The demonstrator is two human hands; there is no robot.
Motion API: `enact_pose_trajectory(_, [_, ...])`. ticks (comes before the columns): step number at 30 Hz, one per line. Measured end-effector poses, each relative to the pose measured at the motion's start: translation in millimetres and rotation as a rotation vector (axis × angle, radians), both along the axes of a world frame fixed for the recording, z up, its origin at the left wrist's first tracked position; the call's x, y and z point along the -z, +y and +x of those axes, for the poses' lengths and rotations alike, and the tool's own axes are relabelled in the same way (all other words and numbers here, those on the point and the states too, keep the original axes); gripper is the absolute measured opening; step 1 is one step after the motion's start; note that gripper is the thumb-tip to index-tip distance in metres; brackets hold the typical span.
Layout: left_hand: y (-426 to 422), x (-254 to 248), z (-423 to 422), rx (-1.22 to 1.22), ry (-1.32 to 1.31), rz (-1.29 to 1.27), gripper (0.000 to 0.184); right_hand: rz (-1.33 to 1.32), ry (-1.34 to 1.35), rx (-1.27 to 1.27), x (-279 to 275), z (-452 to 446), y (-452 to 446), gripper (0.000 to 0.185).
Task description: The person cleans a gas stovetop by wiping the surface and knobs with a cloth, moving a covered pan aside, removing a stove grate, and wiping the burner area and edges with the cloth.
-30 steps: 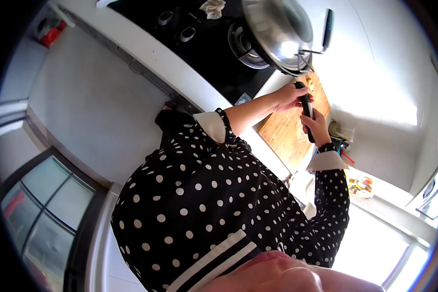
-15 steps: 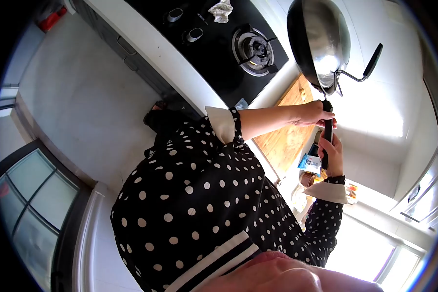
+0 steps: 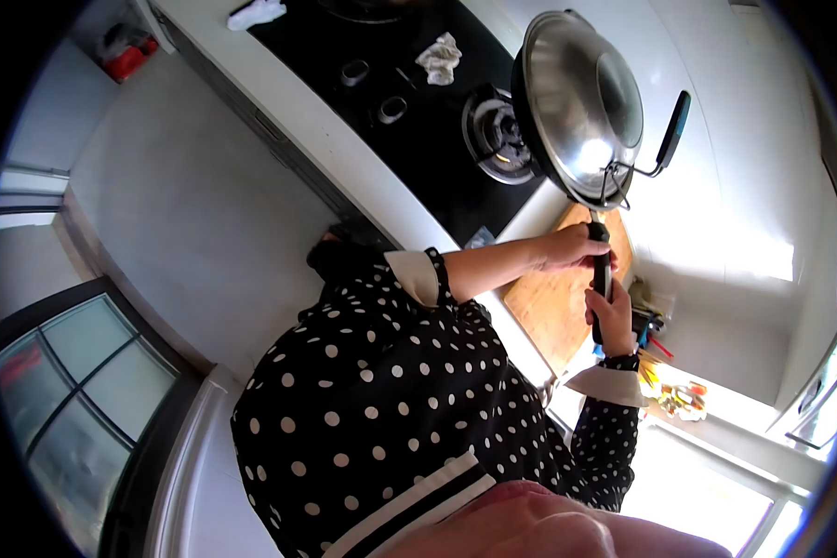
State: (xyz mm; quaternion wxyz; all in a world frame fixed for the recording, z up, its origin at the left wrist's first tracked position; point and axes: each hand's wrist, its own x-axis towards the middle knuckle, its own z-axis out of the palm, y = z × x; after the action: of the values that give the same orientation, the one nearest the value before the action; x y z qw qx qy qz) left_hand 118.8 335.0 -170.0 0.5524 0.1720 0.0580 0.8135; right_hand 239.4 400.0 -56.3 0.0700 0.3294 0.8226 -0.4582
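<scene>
Held in the air beside the gas burner is a dark wok covered by a domed steel lid with a dark, glass-like oval. A wire handle with a black grip sticks out from the lid near its rim. My left hand is closed around the wok's long black handle, close to the pan. Farther back on the same handle, my right hand is wrapped near its end. The wok's edge hides part of the burner.
A crumpled cloth lies on the black glass hob. To the right of the hob is a wooden cutting board under my forearm. Several small items stand by the window. A white cloth lies on the far counter edge.
The wok has come lower and nearer the burner, now overlapping it in view, and more of the lid's top shows. Both hands keep their grip. The whole view has shifted slightly.
</scene>
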Motion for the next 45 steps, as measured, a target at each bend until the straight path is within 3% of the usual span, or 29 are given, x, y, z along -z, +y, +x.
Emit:
enact_pose_trajectory(9, [0.2,13.7,0.3,0.015,0.048,-0.095,0.021,-0.011,0.058,-0.062,16.3,2.7,5.0,0.014])
enact_pose_trajectory(13, [-10.3,4.1,-2.2,0.036,-0.047,-0.147,0.019,-0.043,0.069,-0.030,15.6,0.6,-0.8,0.012])
enact_pose_trajectory(27, [-12.2,16.3,-4.6,0.069,0.035,-0.126,0.022,-0.018,0.106,-0.017,28.0,1.6,-1.1,0.014])
enact_pose_trajectory(31, [-17.2,16.0,-7.0,0.079,0.062,-0.142,0.021,-0.043,0.120,-0.047,26.8,0.0,-3.3,0.021])
enact_pose_trajectory(33, [-18.1,20.0,-7.4,0.074,0.079,-0.163,0.020,-0.048,0.075,0.006,29.8,2.5,-1.1,0.035])
enact_pose_trajectory(40, [-21.2,27.6,-17.5,0.136,0.126,-0.209,0.022,-0.115,0.103,-0.075,32.9,6.3,2.1,0.033])
enact_pose_trajectory(45, [-18.3,36.9,-21.3,0.222,0.049,-0.234,0.037,-0.089,0.068,-0.124,35.8,8.4,8.8,0.038])
